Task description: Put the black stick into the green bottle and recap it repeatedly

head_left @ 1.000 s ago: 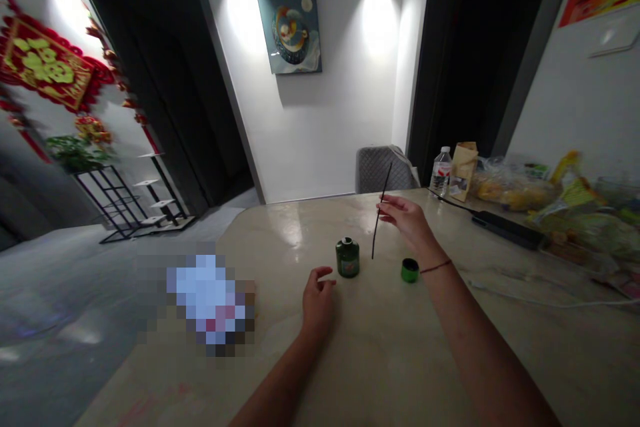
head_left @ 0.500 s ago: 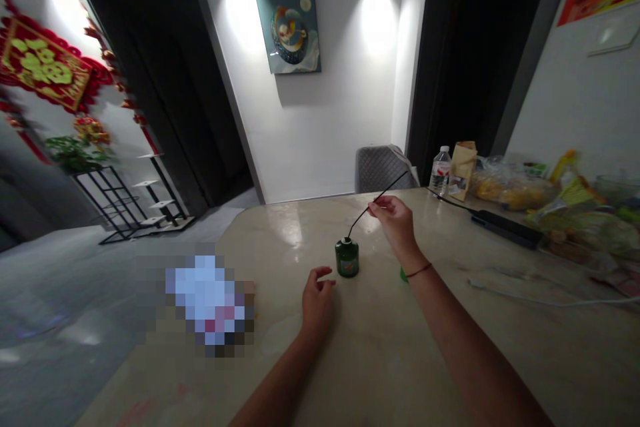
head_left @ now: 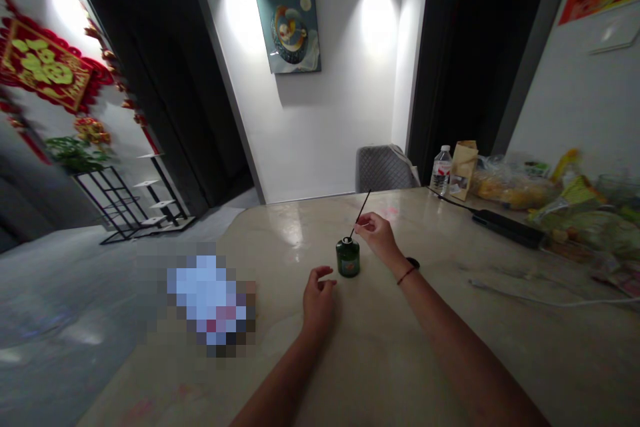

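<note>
A small dark green glass bottle point(head_left: 348, 261) with a label on its front stands upright on the table. My right hand point(head_left: 377, 235) pinches a thin black stick point(head_left: 363, 205) between thumb and fingertips. The stick leans to the right, its lower end in or at the bottle's mouth; I cannot tell how deep it reaches. Just left of the bottle, my left hand point(head_left: 320, 293) rests on its side with fingers apart, holding nothing. A small dark round piece point(head_left: 413, 262) lies partly hidden behind my right wrist.
At the right stand a water bottle point(head_left: 441, 171) and a paper bag point(head_left: 463, 171), with plastic food bags point(head_left: 515, 187) beside them. A black power strip point(head_left: 507, 228) and a white cable point(head_left: 530, 300) lie nearer. A grey chair point(head_left: 385, 168) is behind the table; a blurred-out object point(head_left: 207, 297) lies left.
My right hand has come down and left, nearer the bottle's mouth, gripping the stick lower. The stick, bent before, now looks straight and steeper. My left hand has stayed put.
</note>
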Tool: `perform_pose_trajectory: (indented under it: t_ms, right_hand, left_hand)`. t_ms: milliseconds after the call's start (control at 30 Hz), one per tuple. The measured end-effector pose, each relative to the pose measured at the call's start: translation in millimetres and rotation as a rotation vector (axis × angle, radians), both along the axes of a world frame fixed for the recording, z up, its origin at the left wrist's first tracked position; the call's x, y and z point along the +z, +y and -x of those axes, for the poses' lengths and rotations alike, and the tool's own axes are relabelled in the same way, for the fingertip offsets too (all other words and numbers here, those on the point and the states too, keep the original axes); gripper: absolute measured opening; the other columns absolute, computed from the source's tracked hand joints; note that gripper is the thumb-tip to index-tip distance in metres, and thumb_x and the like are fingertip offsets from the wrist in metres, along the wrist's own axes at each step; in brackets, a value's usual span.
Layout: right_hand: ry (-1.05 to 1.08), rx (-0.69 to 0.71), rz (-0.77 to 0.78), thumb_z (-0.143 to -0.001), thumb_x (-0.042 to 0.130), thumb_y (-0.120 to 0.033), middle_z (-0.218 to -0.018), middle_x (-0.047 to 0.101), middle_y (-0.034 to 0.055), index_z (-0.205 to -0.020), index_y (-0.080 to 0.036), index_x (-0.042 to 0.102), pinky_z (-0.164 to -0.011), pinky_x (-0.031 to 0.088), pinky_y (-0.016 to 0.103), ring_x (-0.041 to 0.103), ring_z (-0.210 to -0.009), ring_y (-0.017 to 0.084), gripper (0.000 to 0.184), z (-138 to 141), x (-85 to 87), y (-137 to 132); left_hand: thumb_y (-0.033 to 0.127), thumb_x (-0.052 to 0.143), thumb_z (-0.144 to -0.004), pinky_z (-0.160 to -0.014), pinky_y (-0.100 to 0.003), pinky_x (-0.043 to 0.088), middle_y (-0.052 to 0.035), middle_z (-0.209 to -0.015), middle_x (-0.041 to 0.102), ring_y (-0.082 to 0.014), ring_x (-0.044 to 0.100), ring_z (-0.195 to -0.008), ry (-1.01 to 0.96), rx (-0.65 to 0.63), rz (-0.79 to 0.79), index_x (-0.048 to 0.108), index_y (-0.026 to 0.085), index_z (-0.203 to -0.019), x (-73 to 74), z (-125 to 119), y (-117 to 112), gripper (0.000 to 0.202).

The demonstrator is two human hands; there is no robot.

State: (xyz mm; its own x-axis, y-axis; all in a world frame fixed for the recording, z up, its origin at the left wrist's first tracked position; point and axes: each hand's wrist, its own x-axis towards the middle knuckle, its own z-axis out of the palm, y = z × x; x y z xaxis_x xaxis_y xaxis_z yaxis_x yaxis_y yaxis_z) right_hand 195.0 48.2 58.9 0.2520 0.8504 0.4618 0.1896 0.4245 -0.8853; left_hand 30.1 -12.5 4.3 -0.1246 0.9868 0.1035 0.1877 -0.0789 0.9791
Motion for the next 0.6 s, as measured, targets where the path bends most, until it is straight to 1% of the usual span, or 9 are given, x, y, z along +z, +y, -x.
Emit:
perform_pose_trajectory:
  t_ms: [167, 267, 367, 500, 600]
  right_hand:
    - [-0.018, 0.046, 0.037, -0.061, 0.060, -0.024, -0.067, 0.059, 0.0002, -0.077, -0.017, 0.053, -0.059, 0.047, 0.025, 0.058, -0.062, 0.013, 0.019, 5.2, -11.3, 3.9]
    - [-0.037, 0.083, 0.064, -0.062, 0.059, -0.023, -0.065, 0.058, -0.0009, -0.079, -0.017, 0.054, -0.057, 0.046, 0.024, 0.057, -0.060, 0.012, 0.019, 7.1, -12.6, 3.7]
    - [-0.057, 0.110, 0.085, -0.063, 0.059, -0.023, -0.066, 0.059, -0.0013, -0.080, -0.016, 0.055, -0.060, 0.047, 0.024, 0.057, -0.061, 0.011, 0.019, 5.0, -10.3, 2.4]
    - [-0.097, 0.181, 0.164, -0.064, 0.059, -0.023, -0.075, 0.061, 0.0010, -0.088, -0.015, 0.056, -0.068, 0.047, 0.027, 0.059, -0.068, 0.011, 0.025, -6.7, -8.2, -2.2]
    - [-0.130, 0.284, 0.258, -0.061, 0.065, -0.023, -0.092, 0.062, 0.0060, -0.100, -0.014, 0.054, -0.073, 0.048, 0.029, 0.059, -0.079, 0.013, 0.042, -14.9, -13.2, -10.4]
  left_hand:
    - [0.013, 0.042, -0.069, -0.074, -0.027, 0.044, -0.0061, -0.094, 0.062, -0.0150, 0.062, -0.078, -0.013, 0.006, -0.001, 0.052, 0.018, -0.090, -0.7, 0.0, 0.3, 0.024]
    - [0.012, 0.042, -0.070, -0.074, -0.026, 0.044, -0.0061, -0.096, 0.062, -0.0143, 0.062, -0.078, -0.005, 0.007, 0.003, 0.052, 0.018, -0.090, -0.6, 0.1, 0.2, 0.024]
    - [0.012, 0.042, -0.070, -0.074, -0.026, 0.044, -0.0060, -0.097, 0.062, -0.0141, 0.062, -0.078, 0.001, 0.003, -0.001, 0.052, 0.018, -0.090, -0.4, 0.4, -0.2, 0.024]
    - [0.013, 0.042, -0.069, -0.073, -0.026, 0.044, -0.0060, -0.097, 0.062, -0.0141, 0.062, -0.077, -0.006, 0.005, -0.008, 0.052, 0.018, -0.090, -0.3, 0.9, -0.4, 0.023]
    - [0.013, 0.042, -0.069, -0.073, -0.026, 0.044, -0.0063, -0.097, 0.062, -0.0143, 0.062, -0.077, -0.008, 0.009, -0.009, 0.052, 0.018, -0.089, 0.4, 1.0, -0.4, 0.023]
